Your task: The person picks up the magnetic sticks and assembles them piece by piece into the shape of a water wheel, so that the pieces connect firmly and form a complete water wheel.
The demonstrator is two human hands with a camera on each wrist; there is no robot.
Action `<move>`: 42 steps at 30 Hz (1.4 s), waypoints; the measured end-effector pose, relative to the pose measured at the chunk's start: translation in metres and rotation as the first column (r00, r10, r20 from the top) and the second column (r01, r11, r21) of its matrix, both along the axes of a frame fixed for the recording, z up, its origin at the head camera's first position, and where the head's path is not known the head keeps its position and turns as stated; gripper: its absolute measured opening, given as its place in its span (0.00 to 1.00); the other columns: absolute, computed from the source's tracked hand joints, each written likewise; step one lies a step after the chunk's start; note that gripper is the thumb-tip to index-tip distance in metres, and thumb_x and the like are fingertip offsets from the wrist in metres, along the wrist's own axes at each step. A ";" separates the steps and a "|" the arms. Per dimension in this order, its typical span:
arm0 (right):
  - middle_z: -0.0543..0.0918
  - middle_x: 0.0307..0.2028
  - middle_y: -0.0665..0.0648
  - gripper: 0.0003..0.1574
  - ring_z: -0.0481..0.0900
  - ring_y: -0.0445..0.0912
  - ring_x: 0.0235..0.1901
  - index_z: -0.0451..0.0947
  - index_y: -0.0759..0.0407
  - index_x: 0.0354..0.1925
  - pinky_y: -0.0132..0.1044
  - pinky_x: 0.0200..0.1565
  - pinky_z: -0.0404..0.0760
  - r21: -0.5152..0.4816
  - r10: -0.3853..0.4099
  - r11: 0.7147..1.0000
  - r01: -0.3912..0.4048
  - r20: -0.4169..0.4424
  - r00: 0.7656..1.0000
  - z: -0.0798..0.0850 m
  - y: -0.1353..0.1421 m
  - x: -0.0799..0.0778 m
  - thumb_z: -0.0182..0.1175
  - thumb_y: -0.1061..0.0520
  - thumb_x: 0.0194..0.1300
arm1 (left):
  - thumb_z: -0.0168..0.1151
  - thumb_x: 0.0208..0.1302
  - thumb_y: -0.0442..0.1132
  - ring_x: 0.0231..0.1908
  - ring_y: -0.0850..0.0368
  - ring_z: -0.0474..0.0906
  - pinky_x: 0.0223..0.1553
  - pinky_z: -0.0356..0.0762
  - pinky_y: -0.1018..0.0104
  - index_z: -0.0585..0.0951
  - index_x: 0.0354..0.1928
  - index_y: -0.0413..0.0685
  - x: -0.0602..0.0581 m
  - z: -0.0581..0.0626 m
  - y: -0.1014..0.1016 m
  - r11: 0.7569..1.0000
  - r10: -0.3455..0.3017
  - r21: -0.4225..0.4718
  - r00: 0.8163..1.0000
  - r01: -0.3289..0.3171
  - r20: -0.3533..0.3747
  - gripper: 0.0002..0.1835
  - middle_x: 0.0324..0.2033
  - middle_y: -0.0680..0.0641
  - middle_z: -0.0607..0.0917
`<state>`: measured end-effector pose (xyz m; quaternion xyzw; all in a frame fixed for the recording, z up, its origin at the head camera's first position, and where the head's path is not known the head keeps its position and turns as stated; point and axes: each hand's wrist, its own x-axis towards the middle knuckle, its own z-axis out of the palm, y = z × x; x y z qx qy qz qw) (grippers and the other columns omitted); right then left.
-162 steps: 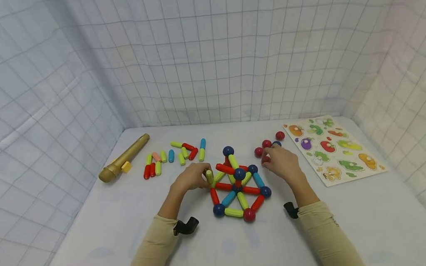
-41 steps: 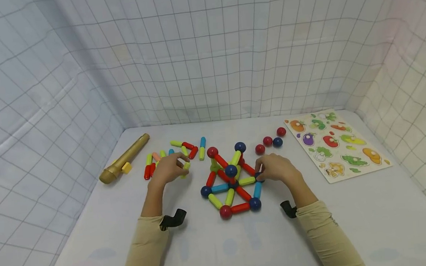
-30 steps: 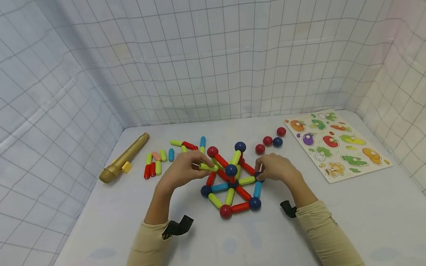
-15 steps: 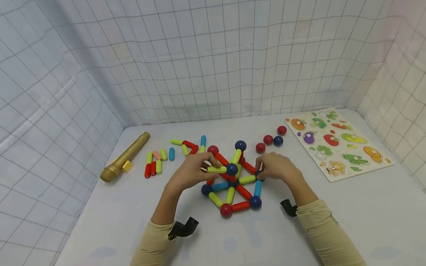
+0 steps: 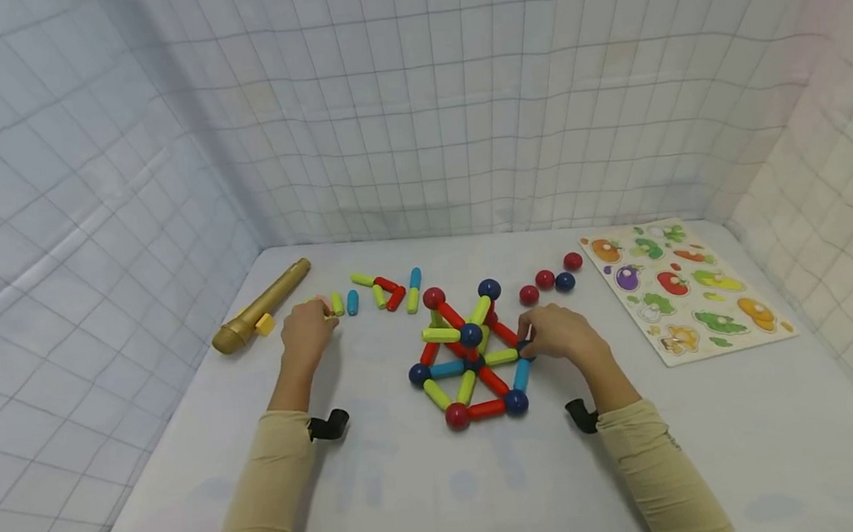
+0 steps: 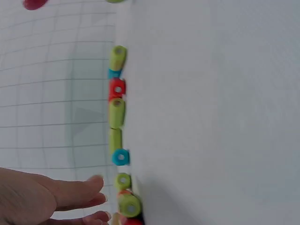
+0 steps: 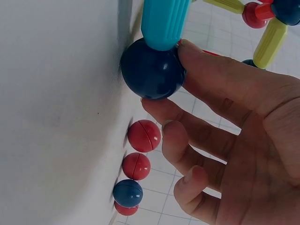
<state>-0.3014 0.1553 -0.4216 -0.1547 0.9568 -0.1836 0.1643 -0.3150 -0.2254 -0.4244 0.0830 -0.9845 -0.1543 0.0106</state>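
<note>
A glossy ball-and-stick structure (image 5: 475, 363) of red, lime-green and turquoise rods joined by balls stands at the centre of the head view. From its raised front dark blue ball (image 5: 471, 335), a ribbed lime-green rod (image 5: 441, 334) points left, its long axis nearly level across the frame, its left end free.

The right hand (image 5: 561, 332), right of centre, pinches the structure's glossy dark blue corner ball (image 7: 152, 70) between thumb and fingertip; in the right wrist view, a turquoise rod (image 7: 164, 23) runs up from that ball to the top edge.

The left hand (image 5: 307, 332), left of centre, reaches among loose rods, its fingers nearly straight; whether they touch the nearest lime-green one cannot be told. Just beside, a short turquoise rod (image 5: 352, 302) points up the frame. Three red balls (image 5: 544, 279) lie upper right of centre.
</note>
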 end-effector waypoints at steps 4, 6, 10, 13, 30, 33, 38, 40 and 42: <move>0.84 0.35 0.54 0.14 0.77 0.47 0.34 0.83 0.54 0.41 0.39 0.37 0.79 -0.001 0.003 1.000 -0.003 0.003 1.000 0.001 0.001 0.001 0.71 0.54 0.55 | 0.65 0.64 0.46 0.47 0.31 0.80 0.40 0.80 0.45 0.78 0.49 0.35 -0.012 -0.015 -0.009 0.998 0.039 -0.060 0.997 -0.035 0.065 0.20 0.46 0.30 0.82; 0.84 0.34 0.54 0.14 0.77 0.47 0.34 0.83 0.54 0.41 0.40 0.37 0.79 -0.003 0.007 1.000 -0.007 0.001 1.000 0.001 0.001 0.000 0.71 0.54 0.55 | 0.66 0.63 0.44 0.46 0.30 0.80 0.39 0.81 0.44 0.76 0.48 0.33 -0.014 -0.018 -0.008 0.996 0.028 -0.081 0.998 -0.024 0.052 0.21 0.45 0.28 0.82; 0.84 0.35 0.54 0.14 0.78 0.47 0.35 0.83 0.54 0.41 0.40 0.38 0.79 -0.007 0.002 1.000 -0.002 0.001 1.000 0.001 0.001 -0.001 0.71 0.54 0.56 | 0.52 0.69 0.34 0.43 0.29 0.81 0.38 0.81 0.43 0.74 0.47 0.29 -0.014 -0.018 -0.005 0.992 -0.014 -0.122 1.000 0.010 -0.026 0.12 0.41 0.26 0.82; 0.84 0.35 0.54 0.14 0.78 0.47 0.35 0.83 0.54 0.41 0.40 0.38 0.79 -0.006 -0.002 1.000 0.002 0.001 1.000 0.001 0.000 -0.001 0.71 0.53 0.56 | 0.42 0.70 0.29 0.41 0.28 0.81 0.38 0.81 0.42 0.74 0.47 0.27 -0.012 -0.019 -0.005 0.988 -0.040 -0.154 0.998 0.034 -0.039 0.13 0.39 0.25 0.82; 0.84 0.34 0.54 0.14 0.77 0.47 0.34 0.82 0.54 0.40 0.39 0.38 0.78 -0.003 -0.009 1.000 0.009 0.004 1.000 -0.002 0.000 -0.003 0.71 0.53 0.55 | 0.66 0.60 0.34 0.39 0.52 0.77 0.39 0.79 0.64 0.76 0.57 0.47 0.038 0.006 0.057 0.895 -0.388 0.285 0.914 0.344 0.116 0.22 0.40 0.44 0.83; 0.84 0.35 0.53 0.14 0.77 0.47 0.34 0.83 0.53 0.41 0.39 0.38 0.78 -0.003 -0.012 1.000 0.012 0.011 1.000 -0.002 0.000 -0.003 0.71 0.53 0.56 | 0.70 0.57 0.35 0.46 0.50 0.77 0.45 0.81 0.59 0.78 0.58 0.53 0.038 0.003 0.065 0.911 -0.410 0.134 0.893 0.390 0.187 0.25 0.47 0.43 0.81; 0.84 0.36 0.54 0.14 0.77 0.48 0.35 0.83 0.54 0.41 0.40 0.37 0.78 -0.007 -0.005 1.000 0.005 0.010 1.000 -0.001 -0.002 -0.003 0.71 0.53 0.56 | 0.72 0.54 0.34 0.45 0.50 0.74 0.47 0.80 0.54 0.84 0.48 0.57 0.036 0.001 0.062 0.906 -0.394 -0.018 0.860 0.422 0.326 0.18 0.47 0.44 0.81; 0.84 0.37 0.55 0.14 0.77 0.48 0.35 0.83 0.54 0.41 0.40 0.37 0.78 -0.005 -0.011 1.000 0.011 0.009 1.000 0.000 -0.001 -0.003 0.71 0.53 0.56 | 0.70 0.56 0.34 0.43 0.51 0.74 0.44 0.81 0.57 0.85 0.43 0.55 0.034 0.000 0.060 0.909 -0.392 0.002 0.855 0.416 0.339 0.13 0.44 0.45 0.82; 0.83 0.37 0.55 0.14 0.77 0.48 0.35 0.83 0.54 0.41 0.40 0.37 0.78 -0.003 -0.015 1.000 0.015 0.010 1.000 0.000 -0.001 -0.004 0.71 0.53 0.56 | 0.69 0.57 0.35 0.40 0.51 0.75 0.40 0.80 0.60 0.85 0.40 0.53 0.032 -0.001 0.057 0.915 -0.391 0.042 0.860 0.400 0.328 0.09 0.41 0.45 0.83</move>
